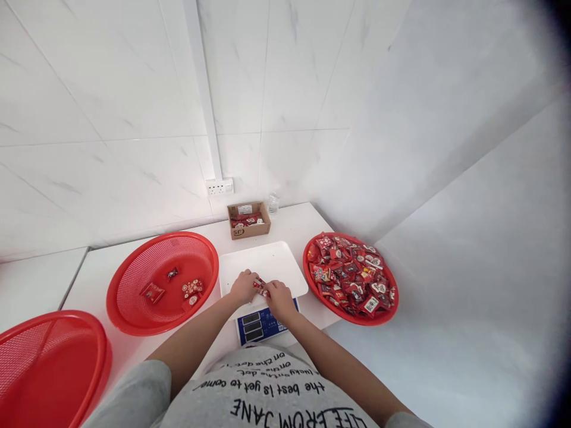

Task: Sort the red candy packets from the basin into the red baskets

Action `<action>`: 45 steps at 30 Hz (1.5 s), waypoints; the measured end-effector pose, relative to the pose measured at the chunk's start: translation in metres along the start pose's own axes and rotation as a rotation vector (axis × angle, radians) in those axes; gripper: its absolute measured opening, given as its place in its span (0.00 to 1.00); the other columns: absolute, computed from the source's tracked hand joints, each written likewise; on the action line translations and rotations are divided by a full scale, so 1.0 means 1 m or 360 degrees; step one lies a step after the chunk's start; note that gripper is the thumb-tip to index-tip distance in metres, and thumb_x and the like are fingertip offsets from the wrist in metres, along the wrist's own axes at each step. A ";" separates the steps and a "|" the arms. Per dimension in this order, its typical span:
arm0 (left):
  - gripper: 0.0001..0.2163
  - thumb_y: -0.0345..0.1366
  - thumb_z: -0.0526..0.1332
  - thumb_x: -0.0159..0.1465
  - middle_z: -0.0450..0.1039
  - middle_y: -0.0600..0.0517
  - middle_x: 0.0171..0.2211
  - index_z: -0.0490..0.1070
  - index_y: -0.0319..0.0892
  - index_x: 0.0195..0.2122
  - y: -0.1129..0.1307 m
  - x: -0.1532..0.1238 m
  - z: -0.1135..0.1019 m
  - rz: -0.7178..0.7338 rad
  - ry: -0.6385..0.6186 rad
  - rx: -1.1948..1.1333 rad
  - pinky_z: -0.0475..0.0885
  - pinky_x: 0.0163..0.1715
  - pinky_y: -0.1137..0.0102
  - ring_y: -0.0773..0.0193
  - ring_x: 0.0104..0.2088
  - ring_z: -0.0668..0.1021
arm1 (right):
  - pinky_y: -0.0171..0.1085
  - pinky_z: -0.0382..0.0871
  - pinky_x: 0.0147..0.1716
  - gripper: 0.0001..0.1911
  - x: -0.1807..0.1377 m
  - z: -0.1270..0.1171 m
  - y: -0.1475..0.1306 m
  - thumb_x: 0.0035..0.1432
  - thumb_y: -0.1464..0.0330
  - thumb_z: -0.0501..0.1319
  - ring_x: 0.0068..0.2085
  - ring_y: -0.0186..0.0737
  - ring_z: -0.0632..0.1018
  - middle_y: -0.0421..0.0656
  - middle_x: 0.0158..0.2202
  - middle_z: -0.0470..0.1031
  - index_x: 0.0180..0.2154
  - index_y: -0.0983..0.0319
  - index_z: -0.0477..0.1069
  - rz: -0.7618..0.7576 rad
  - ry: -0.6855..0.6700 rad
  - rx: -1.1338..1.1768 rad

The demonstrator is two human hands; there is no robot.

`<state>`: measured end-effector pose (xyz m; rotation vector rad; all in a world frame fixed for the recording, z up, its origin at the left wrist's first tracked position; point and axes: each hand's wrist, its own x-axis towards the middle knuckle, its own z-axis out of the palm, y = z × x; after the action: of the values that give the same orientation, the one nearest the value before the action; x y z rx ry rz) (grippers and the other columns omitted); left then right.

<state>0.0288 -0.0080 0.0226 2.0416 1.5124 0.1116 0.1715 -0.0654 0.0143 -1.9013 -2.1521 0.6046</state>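
Observation:
My left hand (244, 287) and my right hand (280, 301) meet over the front part of the white weighing tray (263, 259). Between them is a small red printed packet (259, 285), with the fingers of both hands closed on it. Part of the packet is hidden by my fingers. Below the tray shows the blue panel of a digital scale (253, 327), partly covered by my right hand and forearm.
To the right, a red basket (384, 321) is heaped with red packets. On the left, another red basket (116, 291) holds several packets, and a third red basket (100, 380) stands nearer. Behind the tray are a cardboard box (250, 232) of red packets and a clear container (273, 203).

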 end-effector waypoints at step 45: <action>0.25 0.56 0.65 0.46 0.72 0.53 0.30 0.67 0.41 0.35 0.023 -0.047 -0.016 -0.0462 -0.0480 -0.1993 0.66 0.27 0.73 0.70 0.25 0.73 | 0.33 0.61 0.25 0.22 0.003 -0.031 -0.007 0.37 0.51 0.68 0.23 0.31 0.69 0.37 0.21 0.70 0.26 0.61 0.68 0.0553 -0.0380 0.2468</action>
<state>0.0255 -0.0479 0.0605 0.7905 1.0578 0.4706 0.1773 -0.0575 0.0448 -1.1766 -0.6921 1.8484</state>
